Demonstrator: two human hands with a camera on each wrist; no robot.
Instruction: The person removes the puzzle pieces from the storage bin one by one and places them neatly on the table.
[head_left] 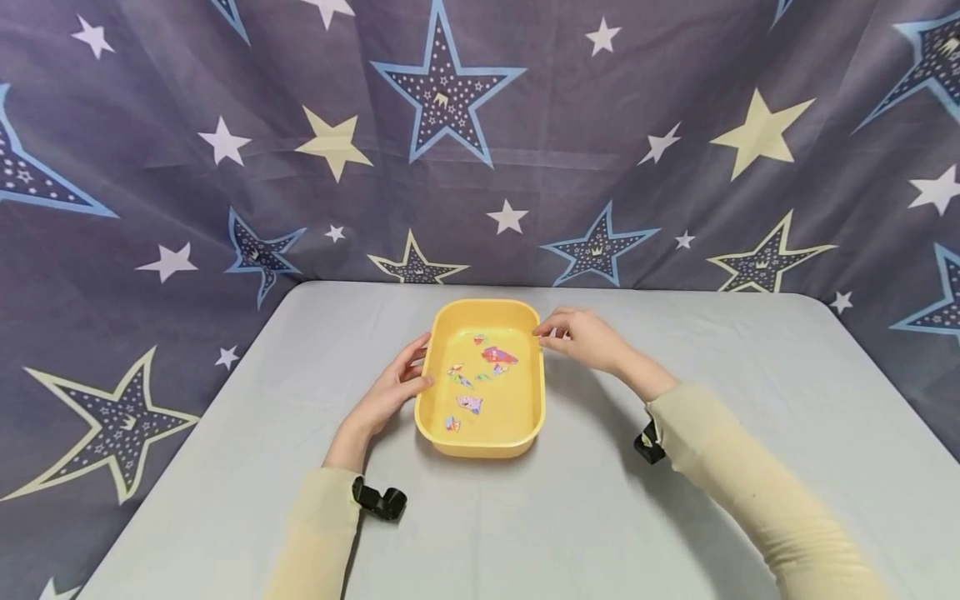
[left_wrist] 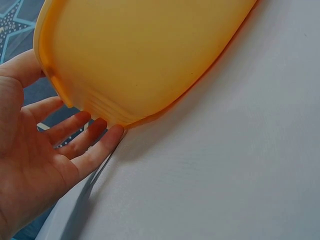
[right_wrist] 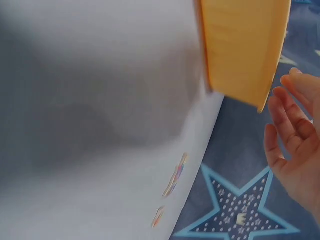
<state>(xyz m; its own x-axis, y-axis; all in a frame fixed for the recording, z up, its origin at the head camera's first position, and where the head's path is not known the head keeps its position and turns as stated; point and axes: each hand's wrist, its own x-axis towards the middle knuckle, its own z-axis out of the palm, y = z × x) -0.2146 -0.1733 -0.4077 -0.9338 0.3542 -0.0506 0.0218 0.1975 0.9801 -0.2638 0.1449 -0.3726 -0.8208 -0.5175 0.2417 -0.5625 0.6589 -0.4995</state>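
Observation:
A yellow plastic tray (head_left: pixel 480 442) with rounded corners stands on the grey table. Several small colourful cut-out pieces lie scattered on its floor, among them a red and purple one (head_left: pixel 498 356) and a lilac one (head_left: pixel 470 404). My left hand (head_left: pixel 386 396) holds the tray's left side, thumb at the rim and fingers against the outer wall, as the left wrist view shows too. At the far right rim is my right hand (head_left: pixel 588 340), its fingers bent loosely. In the right wrist view a small gap separates those fingers from the tray, and nothing shows between them.
Blurred colourful slivers (right_wrist: pixel 175 175) show against the pale table near its edge in the right wrist view. A dark star-patterned curtain (head_left: pixel 480 192) hangs behind the table. Black camera mounts (head_left: pixel 381 502) sit on both wrists.

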